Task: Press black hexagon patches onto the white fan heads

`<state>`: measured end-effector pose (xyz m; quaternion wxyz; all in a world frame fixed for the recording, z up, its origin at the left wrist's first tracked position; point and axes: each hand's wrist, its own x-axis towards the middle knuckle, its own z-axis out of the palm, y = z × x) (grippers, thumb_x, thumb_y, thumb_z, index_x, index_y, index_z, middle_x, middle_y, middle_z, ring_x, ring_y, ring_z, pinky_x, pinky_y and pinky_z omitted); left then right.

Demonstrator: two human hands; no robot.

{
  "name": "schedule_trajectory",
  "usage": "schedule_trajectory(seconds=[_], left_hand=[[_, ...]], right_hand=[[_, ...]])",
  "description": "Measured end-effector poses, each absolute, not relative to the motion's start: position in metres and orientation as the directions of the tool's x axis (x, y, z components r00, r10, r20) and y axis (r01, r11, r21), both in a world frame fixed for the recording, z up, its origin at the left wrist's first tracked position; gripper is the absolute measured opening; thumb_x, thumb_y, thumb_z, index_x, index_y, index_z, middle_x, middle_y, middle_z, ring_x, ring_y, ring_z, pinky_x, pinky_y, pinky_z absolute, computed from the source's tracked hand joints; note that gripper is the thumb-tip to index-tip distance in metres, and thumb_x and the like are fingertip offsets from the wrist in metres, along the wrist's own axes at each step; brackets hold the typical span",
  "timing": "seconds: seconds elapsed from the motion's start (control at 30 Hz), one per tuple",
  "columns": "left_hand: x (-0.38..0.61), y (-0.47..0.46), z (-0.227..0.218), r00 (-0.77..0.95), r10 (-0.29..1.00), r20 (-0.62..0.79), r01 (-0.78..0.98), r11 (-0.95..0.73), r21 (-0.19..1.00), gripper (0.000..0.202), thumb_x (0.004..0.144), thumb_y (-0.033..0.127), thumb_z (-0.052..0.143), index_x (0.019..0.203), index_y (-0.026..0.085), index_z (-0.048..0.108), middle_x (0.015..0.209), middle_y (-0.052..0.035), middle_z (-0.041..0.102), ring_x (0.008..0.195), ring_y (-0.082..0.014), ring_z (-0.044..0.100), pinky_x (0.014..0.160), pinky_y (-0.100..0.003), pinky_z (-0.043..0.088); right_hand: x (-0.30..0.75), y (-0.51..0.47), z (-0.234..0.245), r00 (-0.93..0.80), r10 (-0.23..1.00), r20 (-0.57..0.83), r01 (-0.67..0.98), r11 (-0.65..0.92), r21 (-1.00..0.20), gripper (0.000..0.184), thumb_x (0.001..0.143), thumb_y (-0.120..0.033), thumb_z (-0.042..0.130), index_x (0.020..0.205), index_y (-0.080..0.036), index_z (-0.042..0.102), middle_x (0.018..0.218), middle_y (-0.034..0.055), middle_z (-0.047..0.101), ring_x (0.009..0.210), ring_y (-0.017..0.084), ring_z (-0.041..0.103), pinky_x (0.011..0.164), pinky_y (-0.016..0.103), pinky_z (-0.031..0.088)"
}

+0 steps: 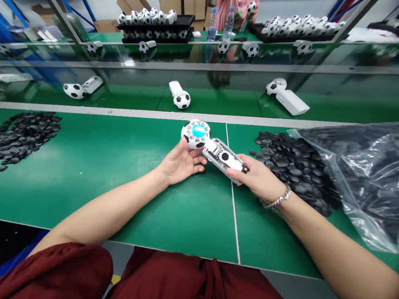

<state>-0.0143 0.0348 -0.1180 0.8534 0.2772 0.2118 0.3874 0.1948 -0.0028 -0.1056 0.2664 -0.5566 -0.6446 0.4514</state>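
Observation:
A handheld fan (222, 156) with a football-patterned head is held above the green table. Its round head (195, 133) has vents and a bright blue centre; the open side of its white handle exposes inner parts. My right hand (257, 175), with a chain bracelet at the wrist, is closed around the handle's lower end. At the head's lower left edge, my left hand (185, 162) grips with thumb and forefinger, its other fingers loosely curled. A pile of small black flat pieces (287, 160) lies just beyond my right hand.
Another black pile (23, 135) is at the left. A clear plastic bag (371, 175) of black pieces lies at the right. Past a pale rail (137, 113), several similar fans, one a white-handled fan (292, 101), rest on a green belt. Behind, a person (234, 10) stands among loaded black trays (156, 30).

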Motion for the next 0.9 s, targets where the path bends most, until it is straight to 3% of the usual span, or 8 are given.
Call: schedule_trajectory(seconds=[0.1, 0.2, 0.4, 0.6, 0.7, 0.9], left_hand=[[-0.0113, 0.0290, -0.1198, 0.667, 0.737, -0.112, -0.450, 0.518, 0.727, 0.054, 0.055, 0.027, 0.080, 0.104, 0.020, 0.058, 0.096, -0.0022, 0.060, 0.074, -0.0127, 0.058, 0.060, -0.022, 0.046], [-0.0090, 0.0261, -0.1199, 0.656, 0.740, -0.150, -0.394, 0.505, 0.768, 0.045, 0.058, 0.020, 0.077, 0.100, 0.018, 0.060, 0.090, -0.0028, 0.060, 0.075, -0.0118, 0.056, 0.061, -0.021, 0.044], [-0.0100, 0.0266, -0.1204, 0.660, 0.732, -0.170, -0.345, 0.496, 0.797, 0.054, 0.061, 0.019, 0.075, 0.112, 0.020, 0.056, 0.114, -0.0077, 0.057, 0.090, -0.0168, 0.056, 0.075, -0.028, 0.044], [-0.0118, 0.0267, -0.1226, 0.734, 0.669, -0.116, -0.289, 0.463, 0.838, 0.053, 0.059, 0.006, 0.072, 0.108, 0.018, 0.055, 0.101, -0.0060, 0.063, 0.093, -0.0162, 0.059, 0.089, -0.032, 0.042], [-0.0119, 0.0260, -0.1204, 0.764, 0.638, -0.098, -0.256, 0.439, 0.861, 0.054, 0.057, 0.003, 0.072, 0.106, 0.018, 0.054, 0.104, -0.0058, 0.062, 0.095, -0.0167, 0.059, 0.091, -0.034, 0.041], [-0.0122, 0.0294, -0.1210, 0.789, 0.613, -0.048, -0.257, 0.399, 0.880, 0.055, 0.056, 0.003, 0.072, 0.105, 0.019, 0.053, 0.109, -0.0064, 0.059, 0.097, -0.0175, 0.058, 0.091, -0.035, 0.042]], right_hand=[[0.1888, -0.0073, -0.1052, -0.314, 0.905, -0.287, 0.177, -0.241, -0.954, 0.048, 0.067, -0.059, 0.059, 0.087, -0.016, 0.050, 0.064, -0.0013, 0.046, 0.053, 0.009, 0.042, 0.046, 0.023, 0.037], [0.1854, -0.0100, -0.1079, -0.399, 0.857, -0.328, 0.096, -0.316, -0.944, 0.049, 0.065, -0.059, 0.060, 0.085, -0.015, 0.050, 0.064, -0.0014, 0.046, 0.053, 0.008, 0.040, 0.046, 0.022, 0.035], [0.1848, -0.0098, -0.1112, -0.440, 0.859, -0.260, 0.236, -0.169, -0.957, 0.048, 0.069, -0.059, 0.056, 0.083, -0.014, 0.050, 0.076, 0.0031, 0.052, 0.063, 0.011, 0.044, 0.052, 0.023, 0.035], [0.1868, -0.0112, -0.1103, -0.442, 0.877, -0.188, 0.458, 0.040, -0.888, 0.053, 0.063, -0.059, 0.062, 0.091, -0.015, 0.052, 0.075, 0.0026, 0.055, 0.063, 0.014, 0.048, 0.054, 0.026, 0.039], [0.1871, -0.0129, -0.1108, -0.442, 0.887, -0.131, 0.548, 0.152, -0.823, 0.057, 0.059, -0.057, 0.067, 0.096, -0.016, 0.052, 0.082, 0.0040, 0.059, 0.068, 0.016, 0.051, 0.058, 0.028, 0.042], [0.1851, -0.0089, -0.1095, -0.438, 0.891, -0.120, 0.611, 0.198, -0.766, 0.061, 0.058, -0.058, 0.067, 0.100, -0.016, 0.051, 0.088, 0.0062, 0.062, 0.073, 0.019, 0.057, 0.062, 0.032, 0.048]])
